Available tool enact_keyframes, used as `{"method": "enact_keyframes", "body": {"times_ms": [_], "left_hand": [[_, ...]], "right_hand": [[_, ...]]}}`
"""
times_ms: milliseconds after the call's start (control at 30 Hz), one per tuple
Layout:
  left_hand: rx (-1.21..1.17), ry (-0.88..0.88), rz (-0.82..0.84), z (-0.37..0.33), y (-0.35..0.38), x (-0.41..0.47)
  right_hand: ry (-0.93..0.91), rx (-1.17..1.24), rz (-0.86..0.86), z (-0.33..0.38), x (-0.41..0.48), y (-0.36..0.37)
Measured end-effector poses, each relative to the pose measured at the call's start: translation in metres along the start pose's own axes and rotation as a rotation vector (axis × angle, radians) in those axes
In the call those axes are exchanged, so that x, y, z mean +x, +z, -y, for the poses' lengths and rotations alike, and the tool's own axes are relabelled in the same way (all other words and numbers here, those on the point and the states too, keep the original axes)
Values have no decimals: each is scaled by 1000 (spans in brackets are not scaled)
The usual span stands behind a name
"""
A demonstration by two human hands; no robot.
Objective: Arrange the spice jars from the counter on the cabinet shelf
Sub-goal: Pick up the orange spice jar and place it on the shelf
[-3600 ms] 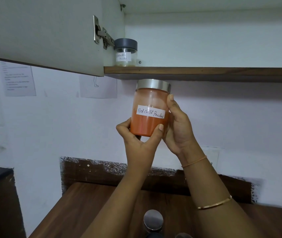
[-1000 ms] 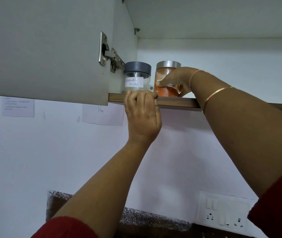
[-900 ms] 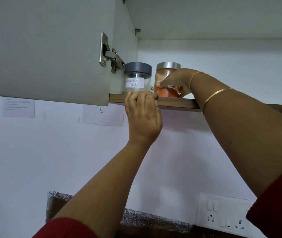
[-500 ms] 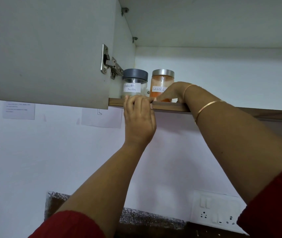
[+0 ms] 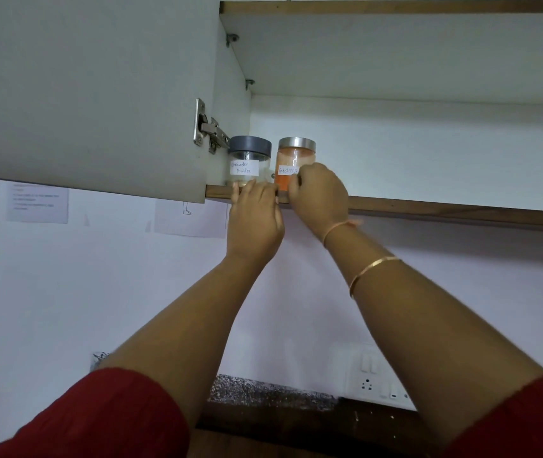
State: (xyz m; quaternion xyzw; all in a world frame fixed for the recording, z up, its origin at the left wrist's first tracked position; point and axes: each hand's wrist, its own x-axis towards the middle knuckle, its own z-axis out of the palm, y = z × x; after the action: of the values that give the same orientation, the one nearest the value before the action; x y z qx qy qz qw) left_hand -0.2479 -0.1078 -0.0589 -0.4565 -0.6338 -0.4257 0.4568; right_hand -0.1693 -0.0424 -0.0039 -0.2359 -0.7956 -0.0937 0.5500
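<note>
A pale wall (image 5: 65, 292) is seen below an open grey-white cabinet door (image 5: 82, 94), which is hung on a metal hinge (image 5: 209, 128). Paper sheets (image 5: 37, 203) are stuck under the door's lower edge. A white switch-and-socket plate (image 5: 376, 375) is mounted beside a dark speckled strip (image 5: 263, 391).

An open grey-white cabinet door (image 5: 82, 94) fills the upper left. A metal hinge (image 5: 209, 128) sits at its inner edge and joins it to the cabinet's side wall. Two small metal shelf pegs (image 5: 232, 38) (image 5: 249, 83) stick out of that side wall higher up. On the white wall below, a sheet of printed text (image 5: 37, 203) hangs on the left, and a sheet with a small drawing (image 5: 191, 216) hangs near it. A white switch and socket plate (image 5: 376, 375) sits at lower right. A dark speckled strip (image 5: 263, 391) runs along the foot of the wall.
</note>
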Motion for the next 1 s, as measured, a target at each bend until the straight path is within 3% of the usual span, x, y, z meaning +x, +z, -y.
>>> {"method": "enact_keyframes", "body": {"times_ms": [133,300,400,567,700,1000], "left_hand": [[36,32,48,2,-3,-6],[80,96,117,5,7,-43],[103,71,192,13,16,-82],[118,-58,365,30,24,-169],[90,-135,510,38,19,-251],[108,-450,977,45,-15,-420]], "right_hand": [[-222,-62,-85,-7,-39,11],[-287,-88,-165,-15,-85,30],[-255,-64,-118,-21,-118,46],[-108,6,104,-30,-197,71],[-23,111,386,-35,-271,86],[-63,227,1016,-37,-419,97]]}}
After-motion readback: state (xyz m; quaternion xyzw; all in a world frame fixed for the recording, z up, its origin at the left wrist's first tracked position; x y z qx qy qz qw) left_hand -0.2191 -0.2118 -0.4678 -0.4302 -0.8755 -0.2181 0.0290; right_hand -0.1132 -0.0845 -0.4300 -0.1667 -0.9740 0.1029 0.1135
